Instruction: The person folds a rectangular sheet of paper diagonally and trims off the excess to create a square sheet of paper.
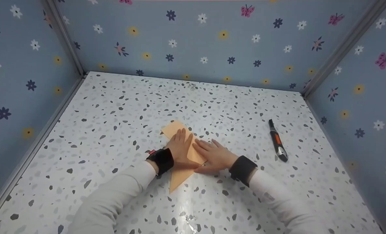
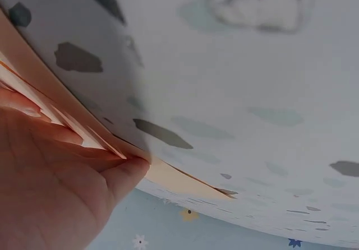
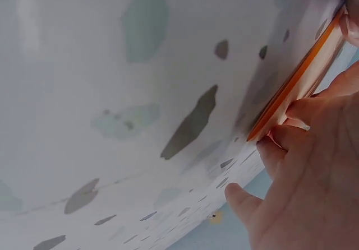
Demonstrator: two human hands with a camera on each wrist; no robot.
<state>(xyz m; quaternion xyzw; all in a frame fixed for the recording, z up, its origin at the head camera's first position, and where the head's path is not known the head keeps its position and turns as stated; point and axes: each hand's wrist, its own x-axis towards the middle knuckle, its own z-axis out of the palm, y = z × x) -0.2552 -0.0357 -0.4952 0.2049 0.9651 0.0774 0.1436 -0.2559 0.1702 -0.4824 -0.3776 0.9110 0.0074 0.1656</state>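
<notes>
Paper (image 1: 196, 157) lies folded on the bench (image 1: 115, 123), the left hand (image 1: 179, 149) and right hand (image 1: 217, 157) partly covering it; their fingers (image 1: 182, 136) rest extended, ungripping, against it; a cutter (image 1: 277, 141) lies right, well apart; flowered walls (image 1: 186, 42) rise around.

Black utility knife (image 1: 278, 140) with orange patch lay right of centre. Speckled white tabletop (image 1: 92, 136) filled lower frame. Blue floral panels (image 1: 193, 39) spanned top and sides, grey posts (image 1: 345, 45) upper left and right.

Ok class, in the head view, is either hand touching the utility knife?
No, the left hand and right hand touch the orange paper, while the utility knife lies apart from both.
</notes>
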